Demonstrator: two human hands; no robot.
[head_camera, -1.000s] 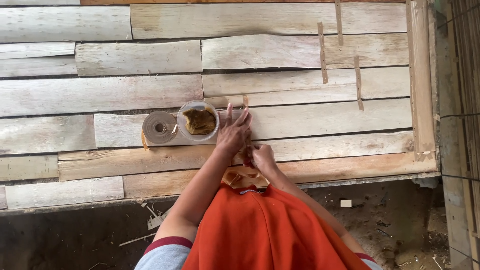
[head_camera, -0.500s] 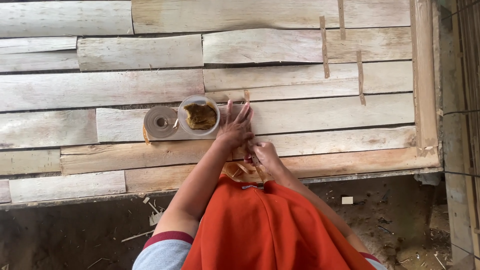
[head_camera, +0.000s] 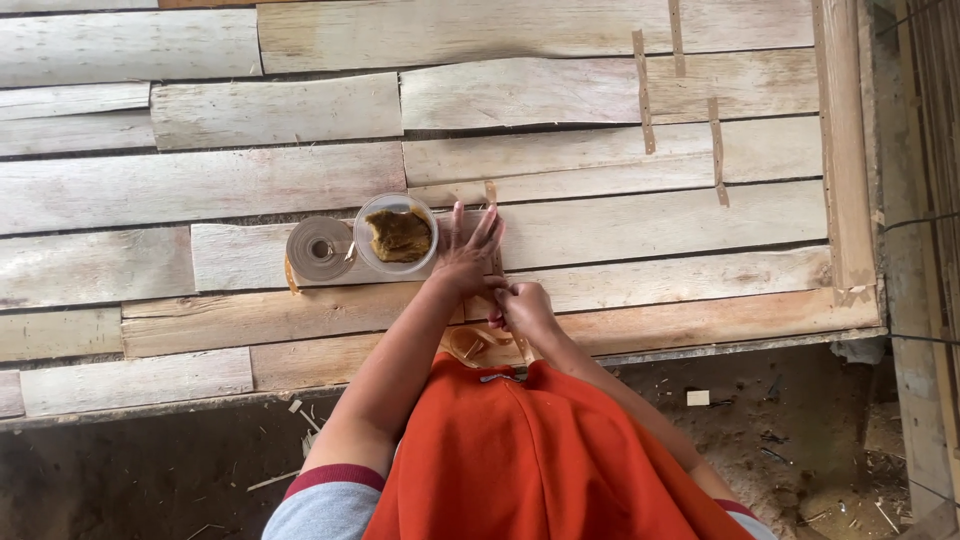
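Observation:
My left hand (head_camera: 465, 255) lies flat on a pale wooden plank (head_camera: 650, 222), fingers spread, pressing on a thin brown tape strip (head_camera: 490, 192) that runs up across the plank seams. Just below it, my right hand (head_camera: 522, 308) pinches the lower end of that strip. Left of my left hand stand a clear round bowl (head_camera: 397, 235) holding a wet brown sponge and, touching the bowl, a roll of brown paper tape (head_camera: 320, 248). A loose curl of tape (head_camera: 470, 345) lies at the board's near edge, partly hidden by my orange shirt.
The planks form one large panel (head_camera: 250, 190) lying flat over bare ground. Three more brown tape strips (head_camera: 645, 95) cross seams at the upper right. A wooden frame rail (head_camera: 845, 150) and wire fencing (head_camera: 935, 120) border the right side. Wood scraps litter the dirt (head_camera: 700, 397) below.
Both hands stay at the same seam. The left hand keeps pressing flat while the right hand's fingers shift slightly on the tape's lower end. The view has drifted a little.

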